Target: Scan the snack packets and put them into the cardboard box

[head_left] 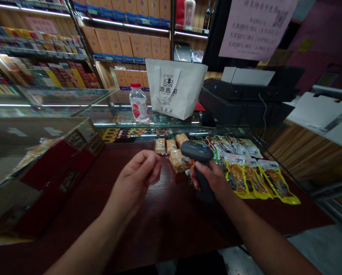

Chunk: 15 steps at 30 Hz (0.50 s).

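My right hand (209, 176) is wrapped around the grip of a dark barcode scanner (198, 150), whose small blue light is lit. The scanner's head points left, above the wrapped snack packs. My left hand (142, 172) hovers over the table with its fingers curled into a loose fist; nothing sticks out of it. Just beyond the fist lie several clear-wrapped, pale golden snack blocks (177, 160). Right of the scanner are yellow-edged vacuum packs (245, 177) that seem to hold cooked meat. Smaller pouches (225, 144) lie in a row behind them.
An open cardboard box (70, 164) stands at the left on the dark red table (153, 229). A glass counter behind carries a red-capped bottle (138, 105) and a white tote bag (176, 91). Black equipment (245, 99) with a cable stands back right.
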Each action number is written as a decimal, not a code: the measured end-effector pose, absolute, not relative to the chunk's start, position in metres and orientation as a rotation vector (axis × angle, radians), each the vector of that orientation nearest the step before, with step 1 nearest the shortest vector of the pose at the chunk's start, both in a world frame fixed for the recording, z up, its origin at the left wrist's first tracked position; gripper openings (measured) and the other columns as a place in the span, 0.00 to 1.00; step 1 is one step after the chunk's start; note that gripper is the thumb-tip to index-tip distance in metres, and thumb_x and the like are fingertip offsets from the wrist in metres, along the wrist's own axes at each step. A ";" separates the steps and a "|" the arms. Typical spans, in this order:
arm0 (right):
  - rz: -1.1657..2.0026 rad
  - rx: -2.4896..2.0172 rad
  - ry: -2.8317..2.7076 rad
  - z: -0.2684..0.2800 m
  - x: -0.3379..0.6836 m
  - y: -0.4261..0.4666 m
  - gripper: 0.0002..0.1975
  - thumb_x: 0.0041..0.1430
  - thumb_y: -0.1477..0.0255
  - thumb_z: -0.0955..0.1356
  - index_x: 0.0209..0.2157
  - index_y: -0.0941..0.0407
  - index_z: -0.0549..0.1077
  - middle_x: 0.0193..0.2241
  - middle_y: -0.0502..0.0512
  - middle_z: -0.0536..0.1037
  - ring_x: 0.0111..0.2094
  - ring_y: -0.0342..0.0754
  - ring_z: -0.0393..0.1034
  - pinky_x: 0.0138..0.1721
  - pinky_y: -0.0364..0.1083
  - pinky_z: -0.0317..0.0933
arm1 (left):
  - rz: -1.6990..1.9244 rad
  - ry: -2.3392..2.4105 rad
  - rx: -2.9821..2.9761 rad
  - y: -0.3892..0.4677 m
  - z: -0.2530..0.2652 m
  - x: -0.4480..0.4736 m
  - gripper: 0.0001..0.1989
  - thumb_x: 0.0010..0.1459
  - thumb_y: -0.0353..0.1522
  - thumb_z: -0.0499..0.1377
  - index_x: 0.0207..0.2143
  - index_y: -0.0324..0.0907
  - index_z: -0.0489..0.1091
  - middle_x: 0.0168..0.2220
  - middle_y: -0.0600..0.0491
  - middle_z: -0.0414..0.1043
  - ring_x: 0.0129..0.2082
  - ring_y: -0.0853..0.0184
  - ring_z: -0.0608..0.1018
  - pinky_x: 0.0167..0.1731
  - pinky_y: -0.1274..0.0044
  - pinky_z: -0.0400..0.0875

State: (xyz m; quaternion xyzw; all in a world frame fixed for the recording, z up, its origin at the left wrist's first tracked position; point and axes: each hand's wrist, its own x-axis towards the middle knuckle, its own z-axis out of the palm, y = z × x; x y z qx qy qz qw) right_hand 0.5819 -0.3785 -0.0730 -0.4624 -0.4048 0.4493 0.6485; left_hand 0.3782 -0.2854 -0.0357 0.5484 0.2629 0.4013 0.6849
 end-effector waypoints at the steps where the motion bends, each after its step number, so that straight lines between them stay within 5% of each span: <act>1: 1.015 -1.045 -0.900 -0.073 0.582 -0.378 0.18 0.60 0.55 0.73 0.37 0.57 0.74 0.24 0.48 0.76 0.17 0.42 0.67 0.17 0.39 0.62 | 0.917 0.652 1.327 -0.277 -0.044 0.385 0.16 0.56 0.38 0.67 0.45 0.41 0.73 0.36 0.53 0.74 0.32 0.68 0.75 0.34 0.76 0.72; 10: 0.976 -1.030 -0.848 -0.073 0.583 -0.379 0.18 0.61 0.55 0.73 0.40 0.56 0.73 0.26 0.49 0.75 0.18 0.43 0.67 0.17 0.40 0.63 | 0.760 0.851 2.063 -0.223 -0.107 0.432 0.50 0.31 0.42 0.77 0.58 0.42 0.67 0.55 0.41 0.65 0.57 0.45 0.71 0.57 0.58 0.67; 15: 0.968 -1.072 -0.859 -0.078 0.585 -0.376 0.20 0.60 0.54 0.73 0.40 0.56 0.73 0.26 0.49 0.76 0.17 0.43 0.66 0.17 0.40 0.62 | 0.775 0.907 2.045 -0.226 -0.108 0.435 0.42 0.34 0.39 0.75 0.52 0.40 0.65 0.53 0.41 0.63 0.54 0.46 0.73 0.55 0.57 0.70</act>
